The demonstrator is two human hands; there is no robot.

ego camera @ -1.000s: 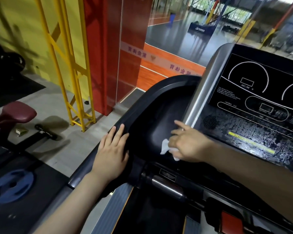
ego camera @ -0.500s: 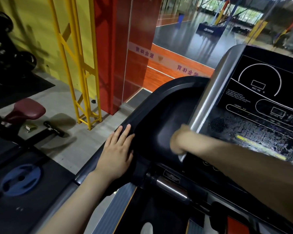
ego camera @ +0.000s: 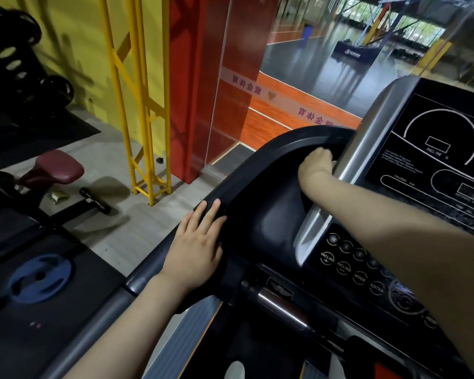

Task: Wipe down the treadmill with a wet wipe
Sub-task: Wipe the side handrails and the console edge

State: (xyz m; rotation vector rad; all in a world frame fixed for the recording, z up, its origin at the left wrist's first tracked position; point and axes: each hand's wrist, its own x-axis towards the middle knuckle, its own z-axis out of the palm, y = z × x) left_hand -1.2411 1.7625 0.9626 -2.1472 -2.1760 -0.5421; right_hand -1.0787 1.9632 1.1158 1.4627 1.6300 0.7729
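Wiping looks partly done to me: my right hand point(ego camera: 316, 162) reaches deep into the treadmill's side tray point(ego camera: 260, 187), wipe hidden, grasp untellable, left hand point(ego camera: 196, 247) flat on the rim, console point(ego camera: 435, 149) apparently left.

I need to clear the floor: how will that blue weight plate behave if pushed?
The blue weight plate lies flat on a dark mat, so it probably won't roll. It looks solid, likely heavy for its size. The mat probably resists sliding; its grip holes suggest lifting instead.
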